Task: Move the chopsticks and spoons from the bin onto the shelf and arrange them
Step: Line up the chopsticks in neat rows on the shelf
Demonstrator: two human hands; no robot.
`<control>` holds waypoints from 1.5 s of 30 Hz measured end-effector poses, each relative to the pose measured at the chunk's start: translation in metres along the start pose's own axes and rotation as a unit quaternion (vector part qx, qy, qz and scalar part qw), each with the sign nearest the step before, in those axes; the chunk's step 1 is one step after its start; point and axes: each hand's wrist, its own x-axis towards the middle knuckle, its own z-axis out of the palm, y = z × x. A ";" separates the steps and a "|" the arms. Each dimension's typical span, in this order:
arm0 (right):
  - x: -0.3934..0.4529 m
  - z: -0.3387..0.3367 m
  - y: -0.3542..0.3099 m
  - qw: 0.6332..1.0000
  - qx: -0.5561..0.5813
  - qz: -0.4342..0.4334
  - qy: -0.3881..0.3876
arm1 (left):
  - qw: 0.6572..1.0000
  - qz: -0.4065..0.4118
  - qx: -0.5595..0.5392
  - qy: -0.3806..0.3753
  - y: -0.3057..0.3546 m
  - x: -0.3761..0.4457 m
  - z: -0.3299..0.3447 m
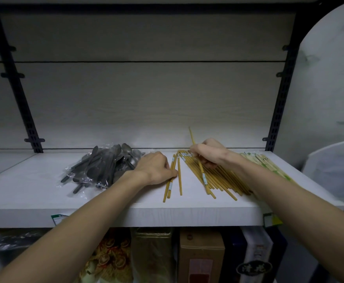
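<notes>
A heap of yellow chopsticks (220, 178) lies on the white shelf (126, 213), right of centre. My right hand (210, 154) rests over the heap and pinches one yellow chopstick (192, 139) whose far end tilts up towards the back wall. Three yellow chopsticks (174, 176) lie apart to the left of the heap, and my left hand (157, 167) rests on the shelf with its fingers curled against the leftmost pair. A pile of grey spoons in clear plastic wrap (103, 166) sits left of my left hand. The bin is out of view.
Pale chopsticks in green-printed wrappers (269, 164) lie at the shelf's right end, partly under my right forearm. Black slotted uprights (279, 111) flank the back panel. Boxes (201, 256) and packets stand on the level below. A white rounded panel (330, 88) is at the right.
</notes>
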 end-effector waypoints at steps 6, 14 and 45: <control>-0.004 0.000 -0.004 0.999 0.032 -0.002 0.001 | 0.985 0.057 0.162 0.021 0.017 0.002 0.000; -0.008 -0.010 -0.009 0.998 0.057 -0.025 0.024 | 0.983 0.025 0.181 0.017 0.029 0.008 -0.012; -0.008 0.005 0.027 0.906 -0.327 -0.269 -0.008 | 0.968 0.118 -0.189 0.119 -0.017 0.016 -0.030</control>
